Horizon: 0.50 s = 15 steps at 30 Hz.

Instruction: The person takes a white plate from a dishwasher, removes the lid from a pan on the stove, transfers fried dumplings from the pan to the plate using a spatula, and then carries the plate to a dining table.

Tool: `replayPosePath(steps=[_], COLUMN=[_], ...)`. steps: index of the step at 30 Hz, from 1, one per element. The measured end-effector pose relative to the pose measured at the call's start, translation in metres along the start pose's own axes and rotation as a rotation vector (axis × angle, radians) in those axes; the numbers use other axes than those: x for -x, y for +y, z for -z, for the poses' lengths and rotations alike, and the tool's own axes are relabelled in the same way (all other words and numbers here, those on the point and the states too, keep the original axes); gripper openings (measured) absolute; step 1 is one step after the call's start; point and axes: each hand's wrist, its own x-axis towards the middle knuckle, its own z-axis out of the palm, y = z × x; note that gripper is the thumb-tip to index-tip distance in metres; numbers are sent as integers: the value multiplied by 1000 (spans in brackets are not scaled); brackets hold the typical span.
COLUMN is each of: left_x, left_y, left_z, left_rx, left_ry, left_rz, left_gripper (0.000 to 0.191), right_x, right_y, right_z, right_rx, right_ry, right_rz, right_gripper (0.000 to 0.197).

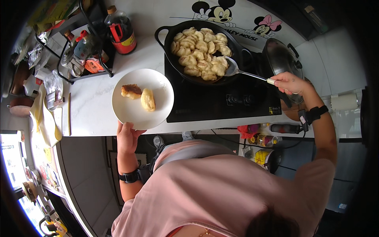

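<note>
My left hand (129,136) grips the near rim of a white plate (127,111), which is held over the counter's front edge, left of the cooktop. Two dumplings lie on the plate: one browned dumpling (131,91) and one pale dumpling (148,99). In my right hand (288,83) is the light handle of a metal spatula (251,74). Its blade (232,66) reaches into the right side of a black two-handled pan (168,57), against the heaped dumplings (201,46). Some of the blade's tip is hidden by them.
The pan stands on a black glass cooktop (195,103). Behind my right hand a lidded pot (278,56) stands close. A large soy sauce bottle (120,32) and a black rack (91,75) of seasonings occupy the counter's back left. Chopsticks (69,114) lie near the left edge.
</note>
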Motion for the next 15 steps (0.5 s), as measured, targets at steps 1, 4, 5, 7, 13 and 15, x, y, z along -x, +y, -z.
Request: replayPosePath(steps=[1, 4, 5, 7, 13, 15], left_x=[-2, -8, -8, -7, -3, -1], left_y=[1, 2, 4, 7, 10, 10], left_z=[0, 0, -1, -3, -1, -2], left_rx=[-3, -7, -29, -58, -44, -9], left_ry=[-2, -36, -40, -49, -46, -18], left_rz=[-3, -13, -24, -28, -24, -22], left_gripper=[40, 41, 42, 42, 42, 41], right_x=[1, 9, 13, 11, 3, 3], right_y=[2, -3, -8, -13, 4, 12], right_z=[-6, -7, -4, 2, -4, -14], right_rx=[-6, 40, 80, 140, -28, -108], right_ry=[41, 47, 24, 14, 7, 18], right_rz=[-5, -2, -6, 20, -19, -5], right_gripper=[31, 31, 31, 32, 30, 31])
